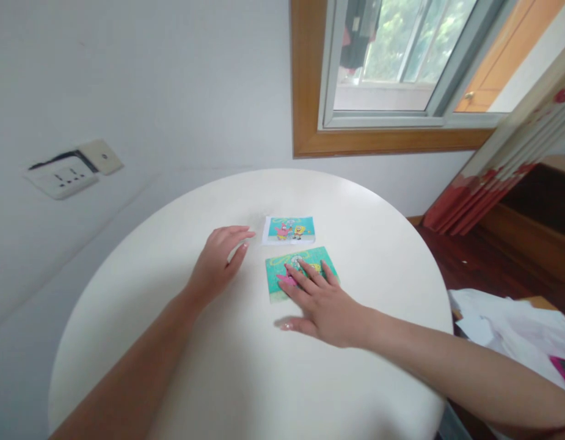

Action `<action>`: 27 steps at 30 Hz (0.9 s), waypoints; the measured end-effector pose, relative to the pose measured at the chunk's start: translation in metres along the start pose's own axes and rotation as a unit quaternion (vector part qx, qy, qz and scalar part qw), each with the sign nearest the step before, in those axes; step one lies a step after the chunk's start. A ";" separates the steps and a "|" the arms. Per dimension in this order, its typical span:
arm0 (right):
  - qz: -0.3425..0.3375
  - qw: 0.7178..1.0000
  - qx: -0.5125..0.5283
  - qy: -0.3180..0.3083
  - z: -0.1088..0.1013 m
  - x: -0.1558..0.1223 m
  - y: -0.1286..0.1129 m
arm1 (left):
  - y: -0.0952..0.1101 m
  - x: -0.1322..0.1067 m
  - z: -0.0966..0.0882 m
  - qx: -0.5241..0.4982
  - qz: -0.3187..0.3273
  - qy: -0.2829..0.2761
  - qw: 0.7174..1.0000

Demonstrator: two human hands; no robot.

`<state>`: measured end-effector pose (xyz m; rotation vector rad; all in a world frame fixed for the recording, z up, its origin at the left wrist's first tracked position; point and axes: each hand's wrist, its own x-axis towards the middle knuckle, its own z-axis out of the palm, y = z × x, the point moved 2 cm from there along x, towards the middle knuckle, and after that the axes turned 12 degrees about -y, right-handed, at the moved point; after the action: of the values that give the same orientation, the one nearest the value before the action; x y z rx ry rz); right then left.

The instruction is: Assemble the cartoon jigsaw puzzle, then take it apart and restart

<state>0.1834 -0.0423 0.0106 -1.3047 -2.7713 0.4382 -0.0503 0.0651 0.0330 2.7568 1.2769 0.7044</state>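
A green cartoon picture board (275, 272) lies flat near the middle of a round white table (378, 244). My right hand (321, 302) rests on it, fingers stretched out flat over its surface, thumb on the bare tabletop. Just beyond lies a smaller cartoon picture card (289, 230) with a white border. My left hand (218, 260) lies on the table to the left of both, fingers extended and close together, fingertips a short way from the card's left edge. It holds nothing.
A white wall with a power socket (62, 178) stands behind the table on the left. A wood-framed window (387, 140) is at the back. A red-and-cream curtain (502, 177) hangs at the right. White papers (506, 318) lie beyond the table's right edge.
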 end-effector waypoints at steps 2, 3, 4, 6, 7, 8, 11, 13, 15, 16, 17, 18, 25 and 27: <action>0.000 1.000 -0.006 -0.003 0.002 -0.002 0.002 | -0.003 0.000 0.006 -0.003 -0.003 -0.006 1.000; -0.001 1.000 -0.010 -0.001 0.002 -0.002 0.005 | -0.004 0.000 0.007 -0.007 -0.005 -0.006 1.000; 0.000 1.000 -0.014 0.003 0.001 -0.003 0.007 | -0.004 0.000 0.008 -0.010 -0.005 -0.008 1.000; 0.003 1.000 -0.018 0.009 -0.001 -0.006 0.012 | -0.003 0.000 0.009 -0.017 -0.001 -0.011 1.000; 0.006 1.000 -0.019 0.011 -0.002 -0.008 0.015 | -0.002 0.000 0.009 -0.019 0.001 -0.013 1.000; 0.012 1.000 -0.019 0.011 -0.003 -0.011 0.019 | -0.001 0.000 0.008 -0.020 0.004 -0.014 1.000; 0.037 0.999 -0.017 0.004 -0.007 -0.023 0.035 | 0.001 -0.001 0.008 -0.018 0.008 -0.017 1.000; 0.059 0.998 -0.016 0.005 -0.011 -0.032 0.053 | 0.002 -0.002 0.008 -0.011 0.016 -0.018 1.000; 0.079 0.996 -0.022 0.018 -0.017 -0.041 0.075 | 0.002 -0.002 0.010 -0.001 0.027 -0.021 0.999; 0.088 0.995 -0.027 0.023 -0.020 -0.045 0.086 | 0.001 -0.002 0.011 0.004 0.031 -0.022 0.999; 0.097 0.994 -0.029 0.029 -0.022 -0.048 0.098 | 0.001 -0.001 0.011 0.009 0.034 -0.024 0.999; 0.103 0.994 -0.030 0.034 -0.025 -0.050 0.108 | 0.001 0.000 0.012 0.013 0.034 -0.025 0.999; 0.102 0.993 -0.023 0.050 -0.034 -0.053 0.138 | 0.024 0.001 0.013 0.011 0.070 -0.071 0.995; 0.104 0.993 -0.020 0.054 -0.032 -0.053 0.137 | 0.037 -0.010 0.014 0.016 0.078 -0.097 0.992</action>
<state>0.3251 0.0081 0.0083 -1.5830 -2.5809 0.3114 -0.0239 0.0358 0.0242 2.8902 1.0535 0.4127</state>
